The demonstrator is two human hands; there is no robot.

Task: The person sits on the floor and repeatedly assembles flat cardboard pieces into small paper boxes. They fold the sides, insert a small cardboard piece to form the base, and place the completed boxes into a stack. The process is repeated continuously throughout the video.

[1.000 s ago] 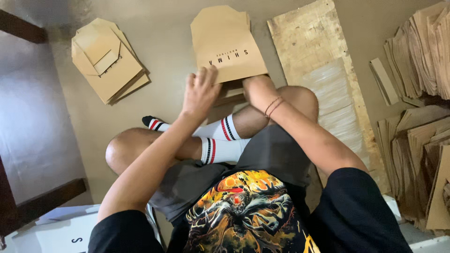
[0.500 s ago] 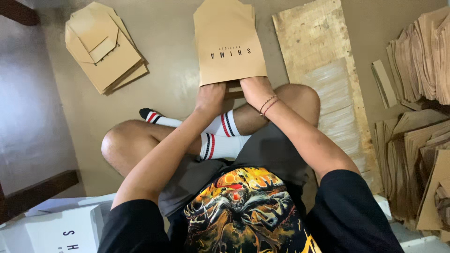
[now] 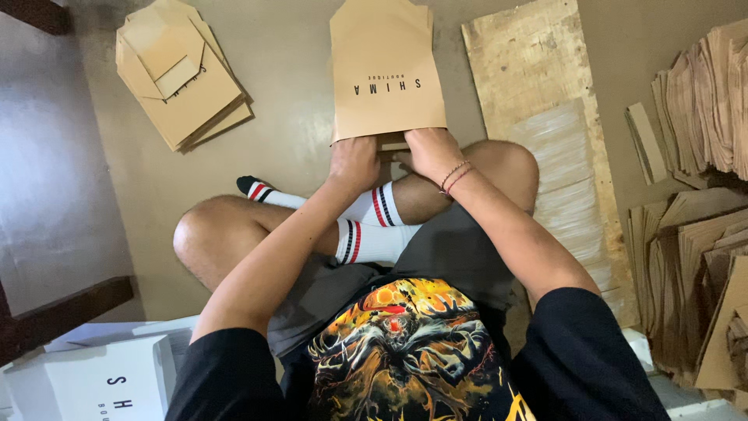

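Where the person sits cross-legged on the brown floor [image 3: 296,101], the biggest things ring the legs: a long plywood board [image 3: 530,70] runs from 1 o'clock down to 4 o'clock. Beyond it, at 3 o'clock, stand the stacks of flattened brown paper [image 3: 701,234]. A smaller pile of folded bags [image 3: 183,86] lies at 10 o'clock, well apart from the hands, and a white box [image 3: 101,382] sits at 7 o'clock.

The brown paper bag [image 3: 386,54] lies flat on the floor at 12 o'clock, printed face up, its near end just beyond the shins. The left hand [image 3: 354,162] and the right hand [image 3: 432,152] (a thin cord bracelet [image 3: 456,175] on its wrist) both rest on that near end. A small folded flap [image 3: 392,143] shows between them.

Each grip is curled over the edge with knuckles up. The fingertips are hidden, so I cannot tell whether they pinch the paper or only press it.

The step looks like folding or creasing the bag's bottom. A next move would call for firm, even pressure along that edge with the bag kept square.
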